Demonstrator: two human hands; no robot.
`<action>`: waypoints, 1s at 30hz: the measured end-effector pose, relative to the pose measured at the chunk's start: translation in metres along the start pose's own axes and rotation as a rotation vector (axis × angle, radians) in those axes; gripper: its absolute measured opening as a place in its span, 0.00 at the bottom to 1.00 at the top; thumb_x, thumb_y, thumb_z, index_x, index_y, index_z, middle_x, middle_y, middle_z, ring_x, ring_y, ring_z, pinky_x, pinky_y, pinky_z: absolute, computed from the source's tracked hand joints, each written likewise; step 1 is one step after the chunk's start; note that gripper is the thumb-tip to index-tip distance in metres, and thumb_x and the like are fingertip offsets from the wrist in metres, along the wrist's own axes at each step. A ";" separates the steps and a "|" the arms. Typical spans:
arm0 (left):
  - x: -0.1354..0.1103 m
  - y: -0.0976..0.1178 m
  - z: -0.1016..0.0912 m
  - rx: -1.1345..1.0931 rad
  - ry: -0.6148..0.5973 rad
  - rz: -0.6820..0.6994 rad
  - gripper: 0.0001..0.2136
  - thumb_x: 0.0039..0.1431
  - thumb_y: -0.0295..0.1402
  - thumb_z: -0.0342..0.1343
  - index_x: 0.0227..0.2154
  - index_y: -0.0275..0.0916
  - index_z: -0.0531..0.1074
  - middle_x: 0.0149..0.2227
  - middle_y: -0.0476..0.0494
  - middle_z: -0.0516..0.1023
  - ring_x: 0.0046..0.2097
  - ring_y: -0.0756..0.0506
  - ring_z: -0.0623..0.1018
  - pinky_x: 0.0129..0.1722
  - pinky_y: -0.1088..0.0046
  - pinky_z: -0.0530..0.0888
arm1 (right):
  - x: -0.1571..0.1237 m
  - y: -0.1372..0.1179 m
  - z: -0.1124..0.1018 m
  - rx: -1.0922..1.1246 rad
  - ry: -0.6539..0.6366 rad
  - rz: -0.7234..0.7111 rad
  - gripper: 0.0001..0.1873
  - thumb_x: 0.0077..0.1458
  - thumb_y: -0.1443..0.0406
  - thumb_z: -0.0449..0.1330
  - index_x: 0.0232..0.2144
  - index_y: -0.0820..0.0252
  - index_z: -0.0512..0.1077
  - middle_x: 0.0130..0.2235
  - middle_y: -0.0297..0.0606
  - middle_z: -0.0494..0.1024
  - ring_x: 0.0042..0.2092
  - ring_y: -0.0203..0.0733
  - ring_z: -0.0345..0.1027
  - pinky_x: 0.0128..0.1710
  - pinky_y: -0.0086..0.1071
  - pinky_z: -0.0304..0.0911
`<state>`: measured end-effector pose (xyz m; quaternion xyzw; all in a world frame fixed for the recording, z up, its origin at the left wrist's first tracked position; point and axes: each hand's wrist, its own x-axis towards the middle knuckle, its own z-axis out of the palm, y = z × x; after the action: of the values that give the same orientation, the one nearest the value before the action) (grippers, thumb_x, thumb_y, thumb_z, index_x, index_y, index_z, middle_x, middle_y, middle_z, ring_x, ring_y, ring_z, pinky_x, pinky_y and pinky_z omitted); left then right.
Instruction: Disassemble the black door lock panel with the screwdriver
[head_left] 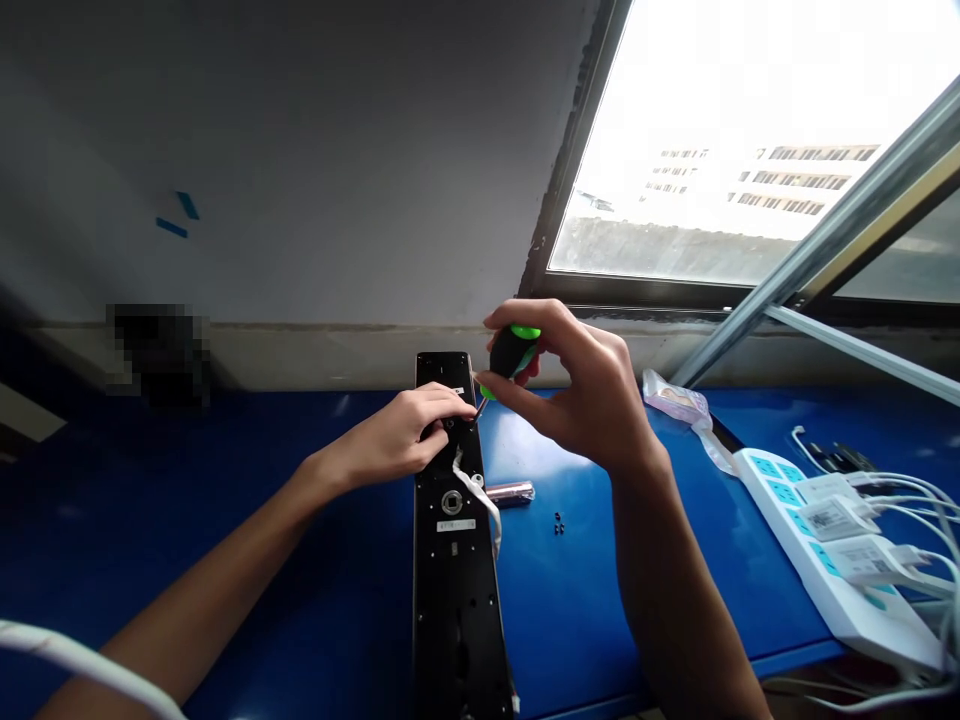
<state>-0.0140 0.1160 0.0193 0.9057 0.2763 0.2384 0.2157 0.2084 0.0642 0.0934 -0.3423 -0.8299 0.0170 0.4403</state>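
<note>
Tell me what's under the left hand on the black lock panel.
The left hand hides that part of the black lock panel. Below it: a white ribbon cable and a round metal fitting.

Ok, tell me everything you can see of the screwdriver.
The screwdriver has a stubby black grip with bright green bands near both ends and a thin metal shaft. It is held tilted in the fingertips of the right hand, its shaft slanting down and left toward the black door-lock panel, beside the left hand's fingers. Whether the tip touches the panel cannot be told.
</note>
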 end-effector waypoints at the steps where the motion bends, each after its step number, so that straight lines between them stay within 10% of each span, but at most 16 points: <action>1: -0.001 -0.001 0.000 0.000 -0.003 -0.001 0.20 0.62 0.21 0.50 0.54 0.39 0.76 0.57 0.42 0.79 0.59 0.43 0.76 0.63 0.63 0.72 | 0.000 -0.002 0.001 -0.012 -0.005 0.003 0.16 0.62 0.67 0.63 0.52 0.52 0.69 0.43 0.33 0.79 0.34 0.35 0.70 0.39 0.34 0.72; 16: -0.007 -0.001 0.005 0.058 0.007 0.019 0.20 0.66 0.32 0.54 0.59 0.40 0.74 0.59 0.41 0.76 0.58 0.41 0.76 0.61 0.61 0.73 | 0.002 -0.011 0.006 -0.054 -0.082 0.048 0.23 0.64 0.67 0.57 0.60 0.51 0.63 0.54 0.37 0.78 0.47 0.41 0.75 0.48 0.38 0.72; 25: -0.006 -0.005 0.005 0.068 -0.009 0.012 0.19 0.68 0.41 0.57 0.58 0.43 0.75 0.58 0.41 0.77 0.58 0.40 0.77 0.60 0.61 0.74 | -0.002 -0.004 0.008 -0.158 -0.001 0.046 0.22 0.63 0.60 0.63 0.57 0.51 0.66 0.50 0.35 0.79 0.35 0.37 0.69 0.42 0.37 0.72; 30: -0.007 -0.008 0.018 0.215 0.180 -0.062 0.34 0.54 0.54 0.68 0.61 0.44 0.73 0.69 0.36 0.62 0.71 0.29 0.59 0.70 0.46 0.62 | -0.003 -0.010 0.016 -0.116 0.010 0.015 0.24 0.62 0.65 0.63 0.58 0.52 0.65 0.45 0.34 0.79 0.34 0.37 0.68 0.40 0.35 0.70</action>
<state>-0.0126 0.1134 -0.0013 0.8896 0.3462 0.2808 0.0993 0.1925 0.0587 0.0849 -0.3735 -0.8246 -0.0296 0.4239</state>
